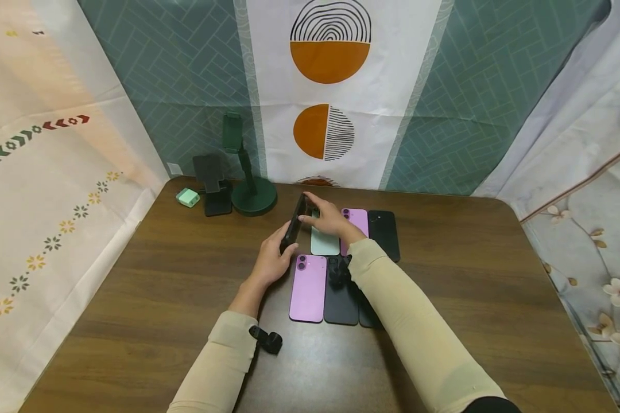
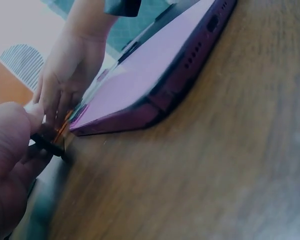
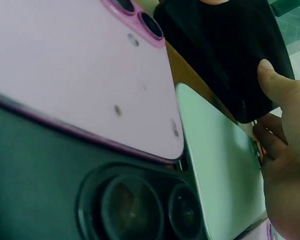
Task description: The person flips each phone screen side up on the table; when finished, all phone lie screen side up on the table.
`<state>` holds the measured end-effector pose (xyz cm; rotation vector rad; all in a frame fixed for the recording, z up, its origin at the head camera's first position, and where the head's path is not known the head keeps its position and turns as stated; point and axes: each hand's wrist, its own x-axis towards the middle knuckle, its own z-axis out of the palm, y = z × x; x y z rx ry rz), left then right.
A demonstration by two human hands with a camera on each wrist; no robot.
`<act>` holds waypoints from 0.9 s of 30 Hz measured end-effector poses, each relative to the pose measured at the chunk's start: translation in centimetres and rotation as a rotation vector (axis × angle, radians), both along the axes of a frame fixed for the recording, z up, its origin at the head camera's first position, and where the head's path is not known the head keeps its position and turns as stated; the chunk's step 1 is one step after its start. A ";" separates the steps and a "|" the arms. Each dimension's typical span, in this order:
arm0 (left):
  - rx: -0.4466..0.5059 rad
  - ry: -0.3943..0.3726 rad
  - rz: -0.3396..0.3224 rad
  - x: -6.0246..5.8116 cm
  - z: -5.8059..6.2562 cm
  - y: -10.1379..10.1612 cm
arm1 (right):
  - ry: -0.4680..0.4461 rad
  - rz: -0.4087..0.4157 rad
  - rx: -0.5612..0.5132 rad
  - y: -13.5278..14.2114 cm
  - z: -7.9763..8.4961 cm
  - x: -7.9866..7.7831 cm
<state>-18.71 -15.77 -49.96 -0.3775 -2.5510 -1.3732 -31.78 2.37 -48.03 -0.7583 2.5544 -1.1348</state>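
Left of the mint phone (image 1: pixel 324 243), a tilted black phone (image 3: pixel 225 55) is being pinched at its near end by the left hand (image 1: pixel 271 261) and at its far end by the right hand (image 1: pixel 330 219), seemingly for steadiness.

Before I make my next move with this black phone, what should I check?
1. Black phone held by left hand and right hand: ok.
2. Black phone lying flat: not ok, tilted up.
3. Mint phone lying flat: ok.
4. Front purple phone lying camera side up: ok.
5. Rightmost front phone, camera end: cannot tell, sleeve hides it.
6. Green stand apart from black phone: ok.
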 end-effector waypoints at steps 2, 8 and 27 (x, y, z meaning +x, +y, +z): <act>0.005 -0.003 0.002 0.0 0.0 0.0 | -0.018 -0.003 0.018 0.0 0.0 0.1; 0.004 -0.009 0.033 0.0 0.0 -0.2 | 0.003 0.011 0.101 0.0 0.1 0.4; 0.073 -0.048 0.064 -0.1 -0.5 -0.1 | 0.026 0.027 0.129 0.1 0.0 0.4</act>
